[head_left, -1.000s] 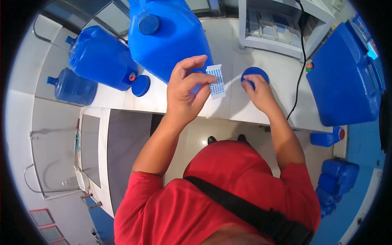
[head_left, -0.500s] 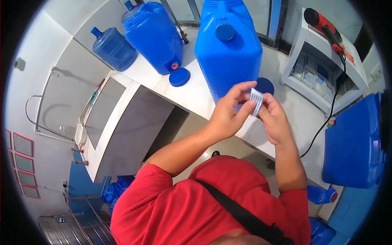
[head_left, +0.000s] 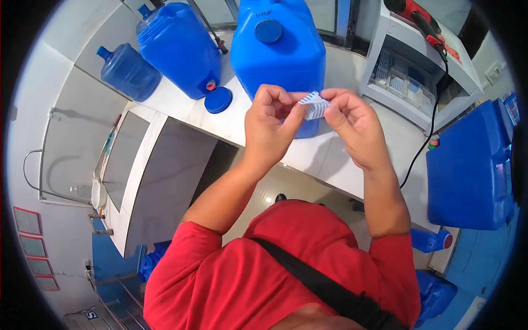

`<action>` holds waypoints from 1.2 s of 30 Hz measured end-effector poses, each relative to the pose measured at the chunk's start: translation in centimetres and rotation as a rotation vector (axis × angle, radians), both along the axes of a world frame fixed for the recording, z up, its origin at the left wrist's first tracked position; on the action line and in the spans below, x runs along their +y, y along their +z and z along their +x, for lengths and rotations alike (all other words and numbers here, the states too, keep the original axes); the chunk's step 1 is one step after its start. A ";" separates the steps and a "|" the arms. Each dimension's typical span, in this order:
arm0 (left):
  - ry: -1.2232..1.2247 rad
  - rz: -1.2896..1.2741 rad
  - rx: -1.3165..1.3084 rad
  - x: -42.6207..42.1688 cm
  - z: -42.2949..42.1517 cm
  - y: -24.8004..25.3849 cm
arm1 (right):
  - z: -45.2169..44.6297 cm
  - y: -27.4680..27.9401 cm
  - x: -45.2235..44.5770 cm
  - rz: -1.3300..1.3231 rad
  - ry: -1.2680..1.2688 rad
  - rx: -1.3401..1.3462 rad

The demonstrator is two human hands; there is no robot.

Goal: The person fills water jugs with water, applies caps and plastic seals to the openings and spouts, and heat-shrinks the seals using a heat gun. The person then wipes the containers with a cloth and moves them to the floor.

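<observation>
Small printed slip [head_left: 316,110] up in the air between our two hands, above the white counter [head_left: 344,165] and on the near side of the big blue jug [head_left: 278,63]; blue print on white, one upper corner showing blue stripes, the piece bent or folded over rather than flat; wording too small to read.

Left hand [head_left: 269,129] closed in a pinch, thumb and fingertips on the slip's left edge; right hand [head_left: 360,129] likewise pinching at the right edge, thumb nearest us; neither palm bears on the jug as far as we can see.

Step in hand, by our judgement: fingertip work on the slip, parting or turning its layers; which of the two we cannot tell. The next move calls for light, even pinches and a clear hold on one edge; thin stuff, we reckon, apt to crease, tear or cling to a fingertip if tugged unevenly.

Round about: dark blue cap [head_left: 268,31] seated on the jug; to its left a second blue container [head_left: 184,52] with a red spout [head_left: 210,86], a loose blue lid [head_left: 218,100] lying just beside it; to the right a grey shelf unit [head_left: 379,91], red-and-black tool [head_left: 421,25] on top.
</observation>
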State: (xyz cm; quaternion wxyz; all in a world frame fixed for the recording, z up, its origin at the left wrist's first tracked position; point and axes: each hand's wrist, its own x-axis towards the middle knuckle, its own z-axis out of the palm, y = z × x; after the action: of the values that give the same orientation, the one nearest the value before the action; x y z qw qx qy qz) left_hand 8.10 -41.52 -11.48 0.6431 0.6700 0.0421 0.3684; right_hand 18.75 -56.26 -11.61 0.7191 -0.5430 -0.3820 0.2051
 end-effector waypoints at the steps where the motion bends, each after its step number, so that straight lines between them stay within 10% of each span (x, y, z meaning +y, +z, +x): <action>1: -0.002 -0.001 -0.002 0.3 0.0 0.2 | 0.0 0.0 0.1 -0.001 -0.002 -0.002; 3: 0.069 0.415 -0.013 0.8 0.2 0.9 | -0.1 0.1 0.5 0.046 0.072 0.089; 7: -0.071 -0.084 0.249 0.6 -0.1 3.3 | 0.6 0.9 1.3 0.043 0.134 0.125; 10: 0.013 0.047 0.149 1.5 -0.3 4.8 | 1.7 3.0 1.1 -0.041 0.036 -0.222; 14: 0.364 0.345 0.126 4.7 -1.8 9.5 | 11.4 12.2 -1.2 -0.429 -0.910 -1.070; 16: 0.536 0.489 0.244 6.3 -2.3 11.8 | 21.5 15.9 -3.2 -0.900 -0.886 -0.956; 21: 0.452 0.545 0.322 7.5 -0.9 13.4 | 32.1 14.1 -5.1 -0.968 -0.710 -0.330; 24: 0.401 0.624 0.371 6.1 0.1 13.8 | 34.9 13.4 -4.7 -1.114 -0.604 -0.456; 36: 0.444 1.301 0.236 4.2 0.5 14.8 | 27.3 16.5 -9.7 -0.306 -0.495 0.069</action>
State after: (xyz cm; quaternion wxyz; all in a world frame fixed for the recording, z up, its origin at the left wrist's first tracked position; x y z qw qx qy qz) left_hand 8.60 -37.35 3.37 0.0116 0.9302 0.0182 0.3663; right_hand 46.08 -65.97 4.87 0.6697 -0.7145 -0.1779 0.0968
